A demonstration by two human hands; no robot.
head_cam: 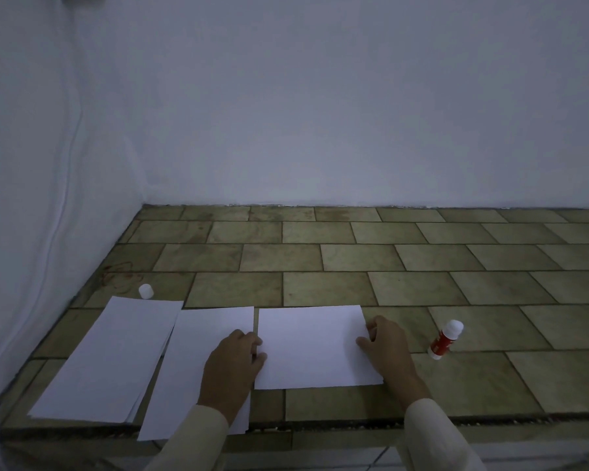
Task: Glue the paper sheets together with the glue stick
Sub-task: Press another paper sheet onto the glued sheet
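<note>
Three white paper lots lie side by side on the tiled surface. The right sheet (312, 346) is gripped by both hands: my left hand (233, 365) pinches its left edge, and my right hand (386, 348) pinches its right edge. A middle sheet (198, 348) lies partly under my left hand and wrist. A small stack of paper (106, 358) rests at the left. The glue stick (445, 338), red with a white tip, lies tilted to the right of my right hand. Its white cap (146, 291) stands apart beyond the left stack.
The tiled counter (354, 260) runs back to a white wall and a white side wall at the left. A white cable (62, 212) hangs down the left wall. The counter's front edge (422, 421) lies just below the papers.
</note>
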